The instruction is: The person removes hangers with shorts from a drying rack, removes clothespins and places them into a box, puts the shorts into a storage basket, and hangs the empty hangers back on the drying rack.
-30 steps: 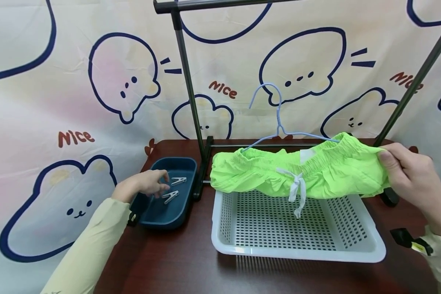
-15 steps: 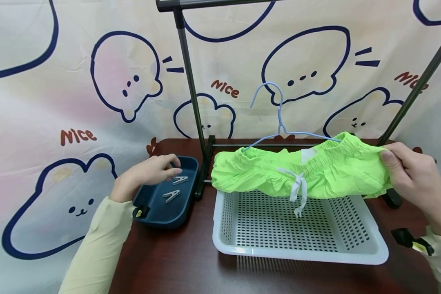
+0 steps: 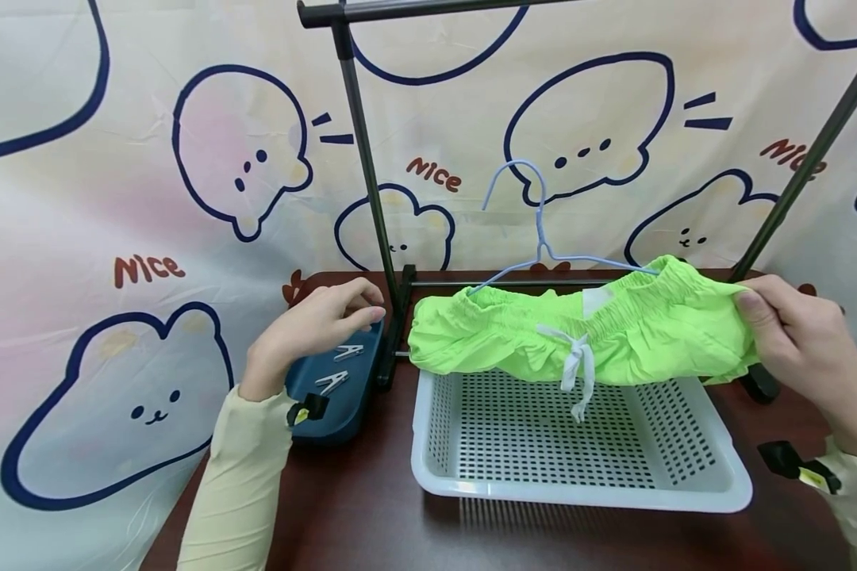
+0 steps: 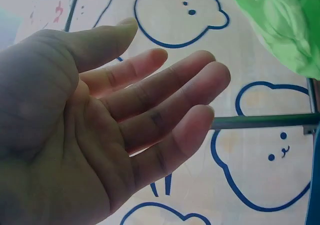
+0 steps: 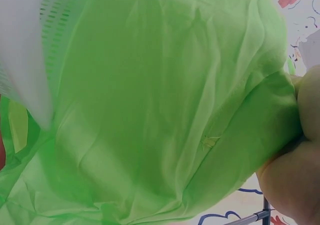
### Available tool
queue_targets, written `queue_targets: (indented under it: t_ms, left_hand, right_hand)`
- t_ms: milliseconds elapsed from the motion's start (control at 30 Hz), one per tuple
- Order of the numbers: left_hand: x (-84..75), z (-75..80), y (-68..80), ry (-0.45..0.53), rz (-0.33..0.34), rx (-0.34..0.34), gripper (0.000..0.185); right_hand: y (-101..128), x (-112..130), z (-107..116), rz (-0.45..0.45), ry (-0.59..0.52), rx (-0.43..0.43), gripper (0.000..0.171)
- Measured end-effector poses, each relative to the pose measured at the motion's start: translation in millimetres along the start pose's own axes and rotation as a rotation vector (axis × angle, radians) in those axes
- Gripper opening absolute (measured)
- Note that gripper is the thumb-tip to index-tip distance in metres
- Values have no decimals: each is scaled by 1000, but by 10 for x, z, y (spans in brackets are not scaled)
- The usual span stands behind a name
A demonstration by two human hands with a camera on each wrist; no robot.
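Head view: rack post (image 3: 368,190) stands between tray (image 3: 328,412) and basket (image 3: 578,484).

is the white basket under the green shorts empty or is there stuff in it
Empty: the white basket shows only its bare perforated floor. The green shorts hang above it.

Materials and finishes noted

Green shorts (image 3: 614,337): thin matt cloth, crinkled. Basket (image 3: 728,484): perforated white plastic. Tray (image 3: 328,424): smooth dark-blue plastic holding metal clips (image 3: 332,382). Table (image 3: 371,515): glossy dark wood. Rack (image 3: 360,143): matt metal.
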State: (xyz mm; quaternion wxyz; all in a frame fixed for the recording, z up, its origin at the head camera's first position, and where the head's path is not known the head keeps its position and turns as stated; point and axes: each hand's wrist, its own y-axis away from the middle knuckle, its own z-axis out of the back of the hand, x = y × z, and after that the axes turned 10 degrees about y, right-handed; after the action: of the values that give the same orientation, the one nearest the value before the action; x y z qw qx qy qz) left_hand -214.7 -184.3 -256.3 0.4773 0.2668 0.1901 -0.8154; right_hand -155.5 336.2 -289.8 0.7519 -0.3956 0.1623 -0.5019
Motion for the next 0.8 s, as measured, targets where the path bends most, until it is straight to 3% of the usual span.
queue_targets:
  t_ms: [367, 667, 800]
  left_hand:
    - [-139, -84, 6, 91, -82, -67, 21]
    - [-246, -176, -21, 137, -90, -147, 21]
    - [-299, -245, -25, 161, -130, -191, 24]
  right_hand:
    - [3, -4, -11, 2, -8, -5, 28]
    - [5, -1, -16, -19, -3, 3, 22]
    - [8, -1, -22, -24, 1, 5, 21]
